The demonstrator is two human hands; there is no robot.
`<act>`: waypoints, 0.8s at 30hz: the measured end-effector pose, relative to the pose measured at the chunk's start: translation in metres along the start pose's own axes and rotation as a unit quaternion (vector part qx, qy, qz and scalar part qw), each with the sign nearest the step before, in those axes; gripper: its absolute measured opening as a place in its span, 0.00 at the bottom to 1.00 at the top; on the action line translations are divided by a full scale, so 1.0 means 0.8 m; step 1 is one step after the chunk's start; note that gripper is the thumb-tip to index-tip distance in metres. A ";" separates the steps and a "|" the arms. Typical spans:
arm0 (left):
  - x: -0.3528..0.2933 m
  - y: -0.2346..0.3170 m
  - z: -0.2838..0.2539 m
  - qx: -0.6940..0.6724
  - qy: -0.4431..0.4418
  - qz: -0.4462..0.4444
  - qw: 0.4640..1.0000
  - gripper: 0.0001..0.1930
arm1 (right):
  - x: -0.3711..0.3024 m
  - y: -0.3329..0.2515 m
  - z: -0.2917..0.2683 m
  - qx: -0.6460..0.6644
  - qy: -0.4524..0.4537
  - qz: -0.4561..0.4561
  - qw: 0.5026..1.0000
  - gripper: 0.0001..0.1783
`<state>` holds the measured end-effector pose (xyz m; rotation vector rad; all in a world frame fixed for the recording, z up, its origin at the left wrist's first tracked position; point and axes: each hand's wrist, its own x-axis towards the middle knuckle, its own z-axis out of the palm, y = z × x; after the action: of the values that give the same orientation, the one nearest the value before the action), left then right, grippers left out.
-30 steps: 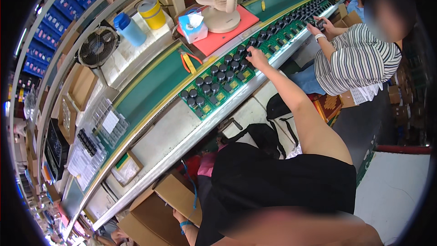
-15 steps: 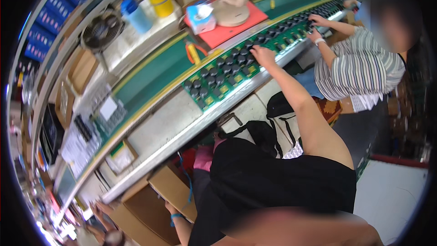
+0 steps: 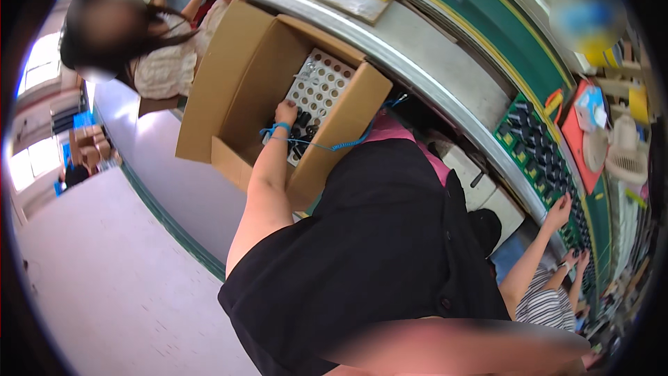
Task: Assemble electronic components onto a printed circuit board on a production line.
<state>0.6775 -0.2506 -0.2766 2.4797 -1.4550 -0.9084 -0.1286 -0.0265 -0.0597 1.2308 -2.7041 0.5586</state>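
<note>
My left hand [image 3: 285, 112], a blue wrist strap with a coiled cord on it, is down inside an open cardboard box [image 3: 240, 83]. Its fingers are curled beside several black cylindrical parts [image 3: 302, 129], which look like capacitors, on a white tray [image 3: 322, 85] with round holes. What it grips, if anything, is hidden. Over at the right, my right hand [image 3: 559, 212] is at the row of green circuit boards [image 3: 516, 134], which carry many black cylindrical parts. The fingers there are drawn together; I cannot make out anything between them.
A metal rail [image 3: 376, 36] edges the green conveyor [image 3: 525, 42]. A person [image 3: 163, 63] is beyond the box; another in a striped shirt [image 3: 546, 304] works at the boards. Orange-handled cutters [image 3: 553, 103], a tissue box [image 3: 591, 108] and a fan [image 3: 624, 160] stand past the boards.
The view has swung left, bringing the box interior and tray into sight. My left hand has moved from the box's flap side into the box. My right hand remains at the boards.
</note>
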 end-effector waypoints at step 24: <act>0.009 0.004 0.086 0.425 -0.145 0.080 0.890 0.11 | -0.050 -0.191 -0.044 -0.080 -0.136 -0.141 0.977 0.10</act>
<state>0.6392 -0.2456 -0.3341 2.7495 -2.5697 -0.7226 0.0107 -0.0774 0.0058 1.7123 -2.6430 0.1430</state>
